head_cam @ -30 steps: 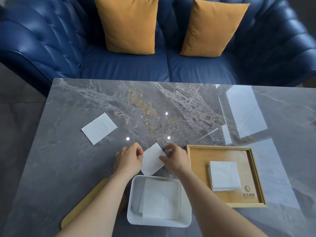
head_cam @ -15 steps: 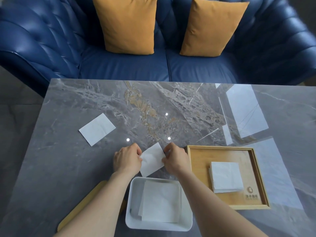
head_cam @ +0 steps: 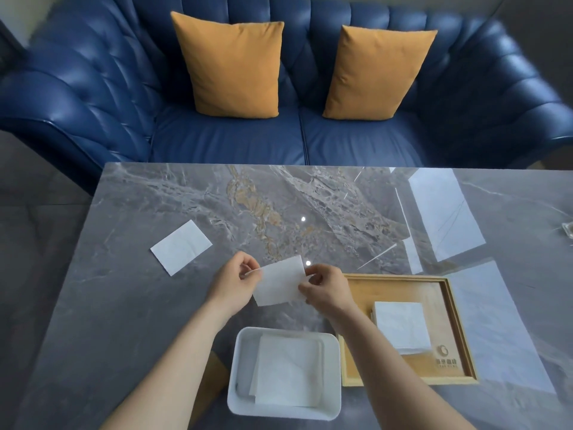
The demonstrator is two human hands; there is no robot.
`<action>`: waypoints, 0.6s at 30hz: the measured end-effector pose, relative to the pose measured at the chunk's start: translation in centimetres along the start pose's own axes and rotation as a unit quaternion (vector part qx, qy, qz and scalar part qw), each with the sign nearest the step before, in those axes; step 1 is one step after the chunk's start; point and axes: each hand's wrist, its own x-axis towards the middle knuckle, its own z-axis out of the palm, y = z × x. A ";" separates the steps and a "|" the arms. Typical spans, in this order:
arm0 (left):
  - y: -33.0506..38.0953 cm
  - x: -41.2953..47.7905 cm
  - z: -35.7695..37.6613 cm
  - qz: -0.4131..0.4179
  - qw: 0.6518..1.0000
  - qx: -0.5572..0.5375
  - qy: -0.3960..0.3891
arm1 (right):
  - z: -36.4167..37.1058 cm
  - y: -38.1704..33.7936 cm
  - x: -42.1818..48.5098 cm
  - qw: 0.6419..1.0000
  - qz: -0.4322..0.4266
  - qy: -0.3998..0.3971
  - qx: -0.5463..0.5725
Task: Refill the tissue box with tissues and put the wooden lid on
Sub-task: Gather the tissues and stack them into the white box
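A white folded tissue [head_cam: 280,283] is held above the table between my left hand [head_cam: 237,283], pinching its left edge, and my right hand [head_cam: 327,290], pinching its right edge. Just in front of me stands the open white tissue box [head_cam: 283,411] with tissues lying flat inside. The wooden lid [head_cam: 212,386] lies on the table to the left of the box, mostly hidden under my left forearm. Another loose tissue [head_cam: 181,251] lies flat further left on the marble table [head_cam: 124,305]. To the right, a small stack of tissues [head_cam: 401,327] rests in a wooden tray [head_cam: 455,321].
A blue tufted sofa [head_cam: 294,141] with two orange cushions stands behind the table's far edge. A glass object [head_cam: 568,232] shows at the right edge of the table.
Both hands have lifted the tissue off the table and turned it more level; it now hangs between the pinching fingers. The view has shifted slightly.
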 end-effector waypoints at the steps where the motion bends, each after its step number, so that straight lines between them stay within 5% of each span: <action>1: 0.4 -0.5 -0.1 0.002 0.999 -0.031 0.006 | -0.4 -0.4 -0.6 0.998 0.007 0.003 0.058; 6: 1.6 -4.7 0.5 -0.004 0.990 -0.125 0.069 | -2.9 -1.7 -4.6 0.960 0.001 -0.007 0.279; 12: 3.1 -9.7 1.8 -0.234 0.936 -0.258 -0.054 | -4.5 -0.8 -9.1 0.935 0.015 -0.037 0.352; 18: 1.7 -12.2 3.9 -0.153 0.942 -0.299 0.012 | -4.1 1.6 -12.2 0.940 0.014 -0.057 0.337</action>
